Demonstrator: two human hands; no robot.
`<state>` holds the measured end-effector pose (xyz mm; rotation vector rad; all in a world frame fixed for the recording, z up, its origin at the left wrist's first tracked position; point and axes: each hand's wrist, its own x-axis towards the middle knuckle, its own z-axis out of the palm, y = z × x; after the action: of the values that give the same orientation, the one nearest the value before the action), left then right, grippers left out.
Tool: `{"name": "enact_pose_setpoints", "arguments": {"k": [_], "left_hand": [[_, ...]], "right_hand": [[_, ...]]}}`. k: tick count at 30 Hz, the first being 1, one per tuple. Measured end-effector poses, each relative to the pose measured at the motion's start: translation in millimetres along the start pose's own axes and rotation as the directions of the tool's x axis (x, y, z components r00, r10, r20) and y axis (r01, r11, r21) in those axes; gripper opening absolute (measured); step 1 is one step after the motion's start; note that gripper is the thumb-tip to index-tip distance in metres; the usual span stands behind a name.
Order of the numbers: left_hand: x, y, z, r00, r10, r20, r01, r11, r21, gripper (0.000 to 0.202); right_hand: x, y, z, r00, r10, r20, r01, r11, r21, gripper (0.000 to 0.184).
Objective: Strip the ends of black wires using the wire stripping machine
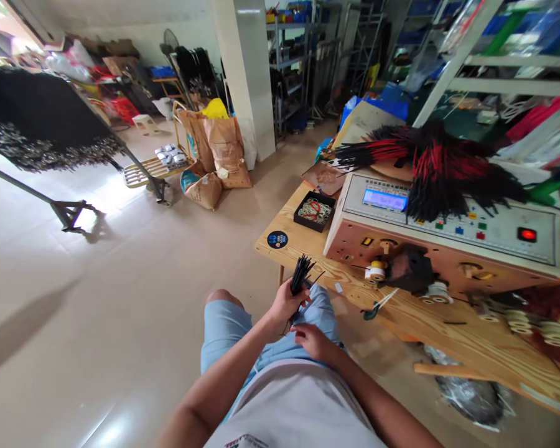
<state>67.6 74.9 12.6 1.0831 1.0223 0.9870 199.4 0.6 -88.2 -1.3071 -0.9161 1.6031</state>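
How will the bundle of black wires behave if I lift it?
The bundle is probably fairly stiff: it stands up above the left hand without drooping. Wires may slip loose, since one stray wire pokes out sideways.

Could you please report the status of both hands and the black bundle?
Left grip: closed around black bundle. Right grip: near its lower end, contact unclear. Bundle held above blue shorts. Nothing visibly blocking either grip.

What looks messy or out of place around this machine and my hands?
A heap of black and red strands sprawls over the machine, hiding part of its panel. One strand lies loose on the table. In your left hand, one strand juts sideways from the bundle. Nothing looks clearly damaged.
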Motion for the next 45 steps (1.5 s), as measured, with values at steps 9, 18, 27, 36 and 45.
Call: {"name": "enact_pose_setpoints", "arguments": {"k": [9, 18, 27, 36, 45], "left_hand": [[-17.2, 1.5, -31.7, 0.991, -0.099, -0.095, 0.092, 0.993, -0.078, 0.051], [-31.4, 9.9, -39.7, 0.97, -0.14, -0.198, 0.072, 0.946, -0.316, 0.052], [-31.0, 16.6, -45.0, 0.961, -0.117, -0.251, 0.032, 0.947, -0.319, 0.052], [-13.0, 2.0, -33.5, 0.969, -0.037, -0.246, 0.011, 0.994, -0.106, 0.05], [-3.2, -15.1, -19.4, 0.982, -0.061, -0.179, 0.071, 0.996, 0.049, 0.048]], "right_hand": [[65.0, -93.6, -81.7, 0.965, -0.1, -0.242, 0.181, 0.923, 0.339, 0.061], [87.3, -130.6, -58.0, 0.894, -0.199, -0.403, 0.387, 0.795, 0.467, 0.055], [104.7, -128.0, -30.8, 0.868, -0.124, -0.481, 0.362, 0.821, 0.441, 0.044], [89.6, -60.2, 21.0, 0.987, -0.096, -0.127, 0.112, 0.986, 0.125, 0.056], [31.8, 2.9, 21.8, 0.905, -0.204, 0.374, 0.395, 0.73, -0.557, 0.023]]}}
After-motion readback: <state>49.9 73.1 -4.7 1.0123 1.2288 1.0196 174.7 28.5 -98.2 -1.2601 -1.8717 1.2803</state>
